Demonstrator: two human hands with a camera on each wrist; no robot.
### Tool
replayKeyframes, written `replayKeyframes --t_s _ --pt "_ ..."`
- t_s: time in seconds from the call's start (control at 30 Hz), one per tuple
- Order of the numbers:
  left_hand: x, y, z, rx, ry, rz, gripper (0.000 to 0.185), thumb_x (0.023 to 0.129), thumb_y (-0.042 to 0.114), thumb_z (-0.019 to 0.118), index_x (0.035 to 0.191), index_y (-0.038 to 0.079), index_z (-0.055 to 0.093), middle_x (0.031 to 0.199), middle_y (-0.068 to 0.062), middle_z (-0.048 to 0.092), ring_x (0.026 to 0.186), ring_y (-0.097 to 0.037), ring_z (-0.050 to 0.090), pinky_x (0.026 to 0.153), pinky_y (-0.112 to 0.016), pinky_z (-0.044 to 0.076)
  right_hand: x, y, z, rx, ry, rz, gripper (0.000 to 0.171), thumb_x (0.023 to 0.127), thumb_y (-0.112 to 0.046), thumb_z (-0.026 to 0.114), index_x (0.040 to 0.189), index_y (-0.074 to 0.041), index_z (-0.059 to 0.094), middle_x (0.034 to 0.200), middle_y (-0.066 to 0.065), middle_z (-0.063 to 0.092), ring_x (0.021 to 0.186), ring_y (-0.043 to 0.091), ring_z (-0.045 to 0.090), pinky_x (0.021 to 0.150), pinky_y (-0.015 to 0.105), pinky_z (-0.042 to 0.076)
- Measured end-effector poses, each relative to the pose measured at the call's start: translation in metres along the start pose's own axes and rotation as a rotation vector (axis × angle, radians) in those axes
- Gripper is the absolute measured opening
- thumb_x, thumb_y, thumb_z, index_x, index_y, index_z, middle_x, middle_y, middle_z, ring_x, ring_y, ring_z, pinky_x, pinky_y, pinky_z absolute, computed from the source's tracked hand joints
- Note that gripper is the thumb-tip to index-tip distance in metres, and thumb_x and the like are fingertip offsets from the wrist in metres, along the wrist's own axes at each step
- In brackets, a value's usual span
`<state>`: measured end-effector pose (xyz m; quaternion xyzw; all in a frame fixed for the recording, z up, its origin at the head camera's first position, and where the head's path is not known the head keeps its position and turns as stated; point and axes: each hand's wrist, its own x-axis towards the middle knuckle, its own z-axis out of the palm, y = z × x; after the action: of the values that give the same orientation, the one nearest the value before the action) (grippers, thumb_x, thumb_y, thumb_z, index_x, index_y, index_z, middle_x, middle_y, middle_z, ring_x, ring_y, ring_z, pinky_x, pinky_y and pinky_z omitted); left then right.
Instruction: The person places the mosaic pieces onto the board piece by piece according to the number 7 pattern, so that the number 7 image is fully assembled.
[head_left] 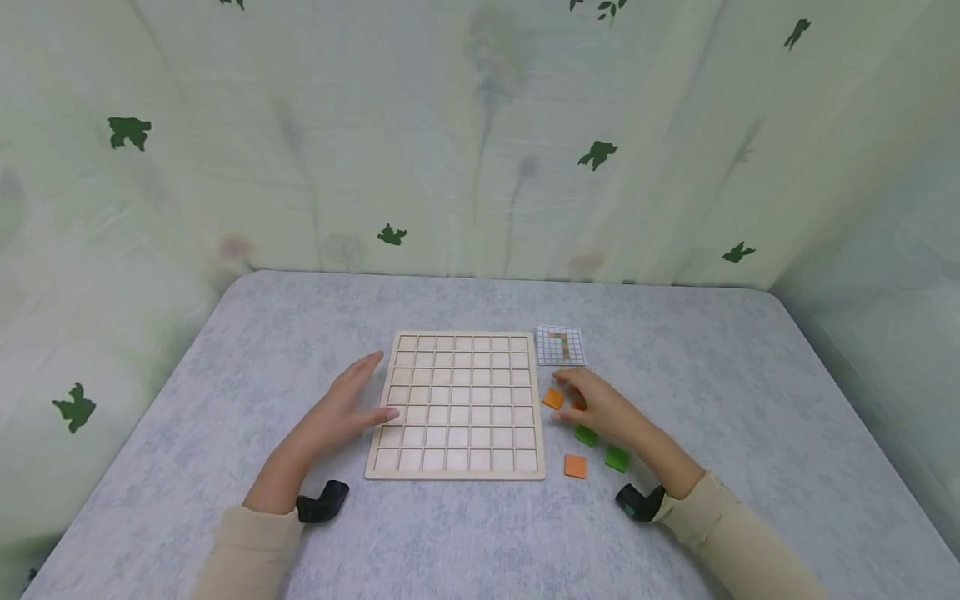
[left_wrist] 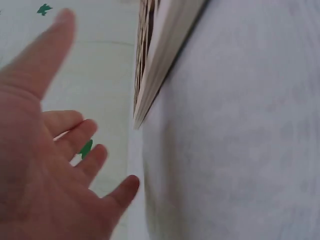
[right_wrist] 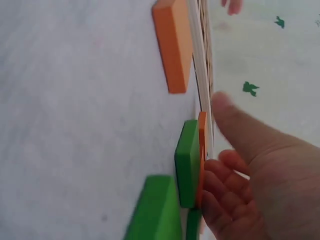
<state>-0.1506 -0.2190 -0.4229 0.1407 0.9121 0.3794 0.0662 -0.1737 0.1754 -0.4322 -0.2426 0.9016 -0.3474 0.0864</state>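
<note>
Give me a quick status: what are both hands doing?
Left hand open, steadying grid board. Right hand reaching into orange and green tiles, grip unclear. Nothing in the way.

**Both forearms stretched forward, hands low and apart**

The person's two arms reached ahead from cream sleeves, with a dark camera mount strapped under each wrist. The left hand lay flat, palm down, fingers straight and slightly spread, the thumb angled inward; from the left wrist view the fingers fanned out loosely with nothing between them. The right hand was held a little further forward, knuckles up, its fingers bent downward and bunched together while the thumb stuck out straight. Whether those bent fingers actually pinched anything could not be made out. The hands stayed well apart.
</note>
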Motion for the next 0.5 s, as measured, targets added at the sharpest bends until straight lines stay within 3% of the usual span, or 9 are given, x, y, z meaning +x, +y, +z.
replayKeyframes --t_s 0.27,0.5 --pt "-0.002 -0.017 0.009 -0.037 -0.052 -0.025 0.084 0.08 0.038 0.067 0.143 0.006 0.022 0.144 -0.018 0.02 0.132 -0.036 0.014 0.102 -0.053 0.016 0.002 0.002 0.008 -0.044 0.058 -0.018 0.026 0.082 -0.017 0.067 0.104 -0.006 0.059 0.106 0.006 0.049 0.093 0.017 0.05 0.08 0.031 0.045" --pt "-0.001 -0.023 0.011 0.012 -0.063 0.03 0.074 0.084 0.036 0.062 0.142 0.005 0.027 0.143 -0.016 0.024 0.131 -0.036 0.015 0.101 -0.054 0.017 0.01 -0.01 -0.003 -0.01 0.021 0.087 0.025 0.086 -0.017 0.063 0.109 -0.008 0.059 0.105 0.003 0.054 0.093 0.018 0.051 0.078 0.033 0.046"
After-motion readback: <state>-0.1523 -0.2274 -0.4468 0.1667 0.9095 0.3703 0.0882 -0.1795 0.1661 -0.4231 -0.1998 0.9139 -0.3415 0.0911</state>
